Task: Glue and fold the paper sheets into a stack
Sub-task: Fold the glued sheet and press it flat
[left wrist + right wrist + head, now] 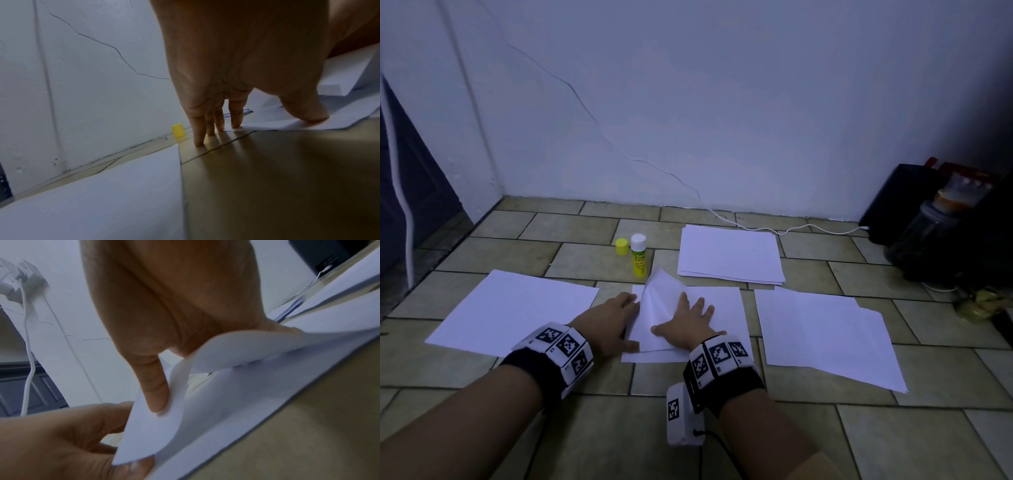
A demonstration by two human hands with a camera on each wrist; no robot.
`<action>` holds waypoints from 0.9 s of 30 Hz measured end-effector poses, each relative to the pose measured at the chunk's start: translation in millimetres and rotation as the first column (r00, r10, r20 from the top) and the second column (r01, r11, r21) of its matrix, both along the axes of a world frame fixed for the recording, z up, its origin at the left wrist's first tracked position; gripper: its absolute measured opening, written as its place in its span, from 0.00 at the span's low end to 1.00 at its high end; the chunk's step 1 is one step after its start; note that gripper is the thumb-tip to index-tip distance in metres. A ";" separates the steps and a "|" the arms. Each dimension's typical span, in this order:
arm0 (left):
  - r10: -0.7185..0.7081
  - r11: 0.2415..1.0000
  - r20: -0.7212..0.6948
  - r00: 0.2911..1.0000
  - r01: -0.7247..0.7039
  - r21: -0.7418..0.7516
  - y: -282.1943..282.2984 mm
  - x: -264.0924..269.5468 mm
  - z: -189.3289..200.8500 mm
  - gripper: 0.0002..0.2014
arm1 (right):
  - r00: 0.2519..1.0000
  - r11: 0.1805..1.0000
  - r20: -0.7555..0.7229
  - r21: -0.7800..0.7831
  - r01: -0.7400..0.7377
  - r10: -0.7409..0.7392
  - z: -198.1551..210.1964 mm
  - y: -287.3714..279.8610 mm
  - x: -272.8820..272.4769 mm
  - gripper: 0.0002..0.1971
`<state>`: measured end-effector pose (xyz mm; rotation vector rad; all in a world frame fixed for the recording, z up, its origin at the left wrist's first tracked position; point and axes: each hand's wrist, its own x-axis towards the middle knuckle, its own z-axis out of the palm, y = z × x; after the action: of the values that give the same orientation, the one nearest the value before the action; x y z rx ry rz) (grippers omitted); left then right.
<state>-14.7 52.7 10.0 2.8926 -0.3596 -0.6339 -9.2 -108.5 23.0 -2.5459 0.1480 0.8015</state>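
Folding the middle sheet (709, 308) on the floor.
Right hand (686, 325) spread flat on it; left hand (609, 322), fingers straight, pressing its left edge; glue stick (639, 255) just behind.

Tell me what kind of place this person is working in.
Probably a room in a home, with the work done on the floor: tan floor tiles meet a cracked white wall, a white cable runs to a dark box, and jars fill the corner.
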 end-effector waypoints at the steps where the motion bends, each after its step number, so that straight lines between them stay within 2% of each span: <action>1: -0.004 1.000 0.019 1.000 0.003 0.014 0.6 1.7 -0.2 0.44 | 1.000 1.000 -0.003 0.006 0.001 -0.001 -0.4 -0.3 1.5 0.48; 4: -0.026 0.999 0.027 0.999 0.024 0.046 1.7 6.8 2.9 0.43 | 1.000 1.000 -0.003 0.005 -0.006 0.006 -3.5 0.0 4.7 0.51; 9: -0.039 0.999 -0.003 0.999 0.039 -0.038 10.8 11.2 0.6 0.46 | 1.000 0.999 0.005 0.024 -0.023 0.023 -7.8 -1.5 7.1 0.53; 16: 0.003 0.994 0.045 0.999 0.002 -0.110 10.1 12.7 -0.2 0.44 | 0.998 0.998 0.027 0.013 -0.056 0.055 -12.4 -3.4 12.3 0.39; 21: 0.036 0.999 0.076 0.996 -0.035 -0.026 5.5 8.8 6.1 0.52 | 0.998 0.998 0.029 0.033 -0.051 0.051 -14.7 -3.3 14.7 0.34; 25: 0.078 0.993 0.013 0.997 -0.077 -0.091 12.4 10.3 9.6 0.56 | 0.999 0.999 0.027 0.036 -0.039 0.038 -15.0 -3.7 14.3 0.32; 27: 0.038 0.996 -0.045 0.998 -0.042 -0.084 15.1 9.8 10.4 0.52 | 0.999 0.999 0.026 0.032 -0.038 0.037 -15.2 -3.3 14.5 0.31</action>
<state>-5.0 67.8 20.4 2.7930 -0.3141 -0.6577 5.3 -111.8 7.8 -2.5345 0.0790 0.7786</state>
